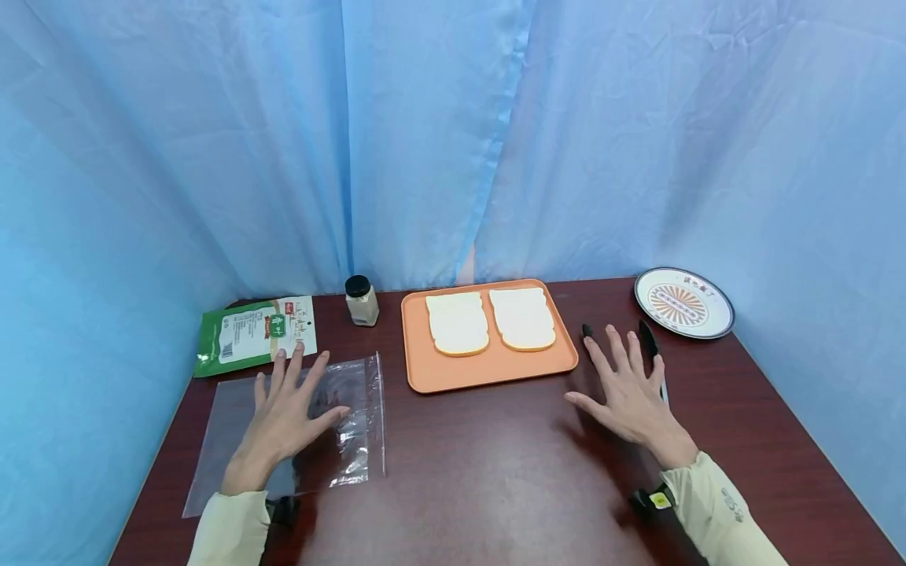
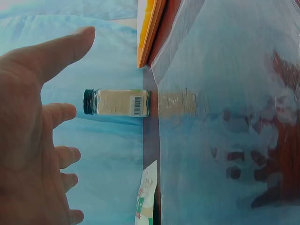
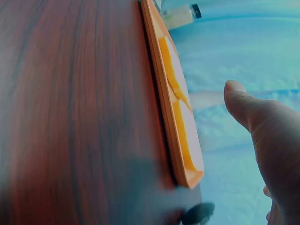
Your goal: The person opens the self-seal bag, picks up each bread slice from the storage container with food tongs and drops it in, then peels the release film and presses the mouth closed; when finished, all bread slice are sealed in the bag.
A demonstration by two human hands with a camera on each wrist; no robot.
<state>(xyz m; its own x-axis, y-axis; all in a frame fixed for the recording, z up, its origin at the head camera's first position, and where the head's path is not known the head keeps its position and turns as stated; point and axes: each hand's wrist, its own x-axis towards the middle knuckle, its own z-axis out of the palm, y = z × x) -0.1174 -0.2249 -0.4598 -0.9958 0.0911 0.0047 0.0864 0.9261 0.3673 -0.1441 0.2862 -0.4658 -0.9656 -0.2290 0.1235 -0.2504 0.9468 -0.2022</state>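
Note:
My left hand (image 1: pixel 283 417) hovers over a clear zip bag (image 1: pixel 222 428) lying flat, fingers spread and holding nothing. Just past its fingertips lies a green and white packet (image 1: pixel 244 334). My right hand (image 1: pixel 633 401) is spread too, above the table at the right, with nothing in it. Under and beside it, a black-ended utensil (image 1: pixel 648 339) with a pale shaft and another black tip (image 1: pixel 587 331) are partly hidden; their kinds are unclear. Between the hands, farther back, an orange tray (image 1: pixel 488 377) carries two bread slices, one left (image 1: pixel 457 324) and one right (image 1: pixel 524 318).
A small jar (image 1: pixel 363 306) with a black lid stands left of the tray. At the back right lies a patterned white plate (image 1: pixel 678 305). Blue curtains (image 1: pixel 425 157) enclose the dark wooden table (image 1: pixel 495 479) at the back and sides.

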